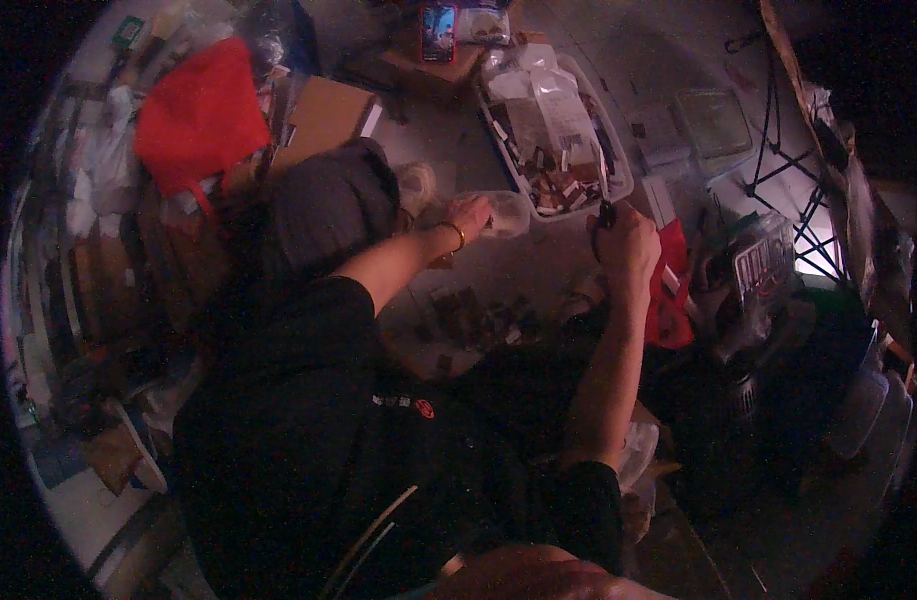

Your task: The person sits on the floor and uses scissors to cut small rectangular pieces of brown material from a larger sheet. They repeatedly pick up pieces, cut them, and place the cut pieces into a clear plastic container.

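My left hand [470,216], with a gold-coloured bracelet at the wrist, is at the left side of a small translucent plastic container [509,214]. A small dark thing shows by its fingertips; whether it is held is unclear. My right hand [632,238] is closed around the dark handles of what look like scissors [605,213], their thin blades pointing away over the near right corner of a white plastic bin [625,176]. Many small brown, dark and white pieces lie in the bin, under a clear plastic bag [560,112] bearing print. The picture is dim and grainy.
Small dark pieces [503,319] lie scattered on the floor before me. A red bag [203,112] and cardboard box [327,112] stand left; a lit phone [437,34] is beyond. Red material [670,300] and a wire-sided basket [762,262] are right. A person's grey-covered shape [331,202] may be left.
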A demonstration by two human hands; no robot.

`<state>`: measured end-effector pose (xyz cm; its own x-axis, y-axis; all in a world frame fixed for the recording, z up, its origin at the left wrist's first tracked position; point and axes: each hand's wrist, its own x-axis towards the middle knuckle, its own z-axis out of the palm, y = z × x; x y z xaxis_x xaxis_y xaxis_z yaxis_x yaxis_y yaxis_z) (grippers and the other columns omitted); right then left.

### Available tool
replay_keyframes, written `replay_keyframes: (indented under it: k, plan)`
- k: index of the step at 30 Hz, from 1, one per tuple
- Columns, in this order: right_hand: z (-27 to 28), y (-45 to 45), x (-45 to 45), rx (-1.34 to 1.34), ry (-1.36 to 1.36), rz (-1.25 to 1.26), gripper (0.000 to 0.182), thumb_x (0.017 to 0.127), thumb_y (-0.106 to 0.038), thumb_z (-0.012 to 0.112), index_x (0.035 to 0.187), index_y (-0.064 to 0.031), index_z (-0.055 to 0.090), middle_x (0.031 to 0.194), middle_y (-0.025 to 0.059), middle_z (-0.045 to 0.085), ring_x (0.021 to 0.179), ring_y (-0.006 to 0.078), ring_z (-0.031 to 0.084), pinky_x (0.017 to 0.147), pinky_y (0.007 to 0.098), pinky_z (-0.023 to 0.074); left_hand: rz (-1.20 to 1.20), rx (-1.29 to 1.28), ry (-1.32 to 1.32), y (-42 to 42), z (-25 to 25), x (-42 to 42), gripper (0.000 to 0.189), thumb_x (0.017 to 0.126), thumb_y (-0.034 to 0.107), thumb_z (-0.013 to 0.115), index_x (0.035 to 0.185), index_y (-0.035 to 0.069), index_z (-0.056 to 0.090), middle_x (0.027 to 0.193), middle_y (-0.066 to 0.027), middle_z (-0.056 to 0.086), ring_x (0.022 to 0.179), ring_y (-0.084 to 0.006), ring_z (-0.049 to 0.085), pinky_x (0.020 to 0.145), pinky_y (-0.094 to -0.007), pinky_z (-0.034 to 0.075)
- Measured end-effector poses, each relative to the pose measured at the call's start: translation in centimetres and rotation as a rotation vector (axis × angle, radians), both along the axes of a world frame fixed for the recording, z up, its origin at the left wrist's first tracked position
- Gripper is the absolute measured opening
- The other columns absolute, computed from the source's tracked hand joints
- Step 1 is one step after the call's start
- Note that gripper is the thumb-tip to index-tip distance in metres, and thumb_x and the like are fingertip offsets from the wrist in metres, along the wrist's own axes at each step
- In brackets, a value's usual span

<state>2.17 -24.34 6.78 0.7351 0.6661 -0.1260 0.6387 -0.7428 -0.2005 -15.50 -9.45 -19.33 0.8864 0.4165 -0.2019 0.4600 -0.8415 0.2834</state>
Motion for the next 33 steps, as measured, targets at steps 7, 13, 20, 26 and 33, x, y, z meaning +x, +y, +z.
replay_keyframes:
  k: [7, 13, 20, 26, 33]
  plan:
    - [0.0, 0.1, -0.3, 0.057, 0.025, 0.036, 0.014, 0.068, -0.017, 0.059, 0.078, -0.0067, 0.059, 0.075, 0.0176, 0.062, 0.074, 0.0378, 0.061, 0.063, 0.0439, 0.0486, 0.066, -0.121, -0.076, 0.2, 0.1, -0.4, 0.023, 0.082, 0.02, 0.05, 0.1, 0.013, 0.062, 0.106, -0.0085, 0.059, 0.097, -0.0267, 0.058, 0.079, -0.04, 0.047]
    - [0.0, 0.2, 0.1, 0.016, 0.018, 0.005, 0.029, 0.07, -0.033, 0.069, 0.082, -0.0073, 0.063, 0.079, 0.0149, 0.064, 0.077, 0.0342, 0.062, 0.066, 0.043, 0.0486, -0.004, -0.214, -0.038, 0.0, 0.4, 0.9, 0.031, 0.08, 0.023, 0.056, 0.109, 0.013, 0.06, 0.101, -0.0122, 0.06, 0.095, -0.0265, 0.059, 0.077, -0.0368, 0.049]
    - [-0.1, -0.1, 0.1, 0.036, 0.041, 0.008, 0.029, 0.07, -0.031, 0.069, 0.084, -0.0072, 0.063, 0.08, 0.0155, 0.064, 0.078, 0.0345, 0.061, 0.066, 0.0429, 0.0482, -0.303, 0.109, 0.042, -0.1, 1.6, 1.3, 0.037, 0.079, 0.026, 0.058, 0.113, 0.013, 0.056, 0.092, -0.0143, 0.063, 0.091, -0.0319, 0.061, 0.076, -0.0448, 0.048]
    - [0.3, -0.1, 0.0, 0.008, 0.043, 0.007, 0.027, 0.07, -0.031, 0.068, 0.083, -0.0074, 0.063, 0.08, 0.0153, 0.064, 0.079, 0.0342, 0.061, 0.066, 0.043, 0.0477, -0.127, -0.089, 0.262, -0.7, 3.8, 1.8, 0.047, 0.078, 0.032, 0.062, 0.119, 0.017, 0.044, 0.107, -0.0145, 0.059, 0.098, -0.0337, 0.058, 0.083, -0.0483, 0.043]
    - [-0.1, -0.7, 0.2, -0.017, 0.012, 0.03, 0.027, 0.07, -0.03, 0.068, 0.083, -0.0069, 0.062, 0.08, 0.0148, 0.064, 0.078, 0.0341, 0.061, 0.065, 0.0428, 0.0474, -0.16, 0.027, 0.109, -1.1, 2.5, 0.8, 0.046, 0.076, 0.034, 0.063, 0.116, 0.02, 0.045, 0.092, -0.0133, 0.061, 0.095, -0.0351, 0.059, 0.077, -0.0463, 0.046]
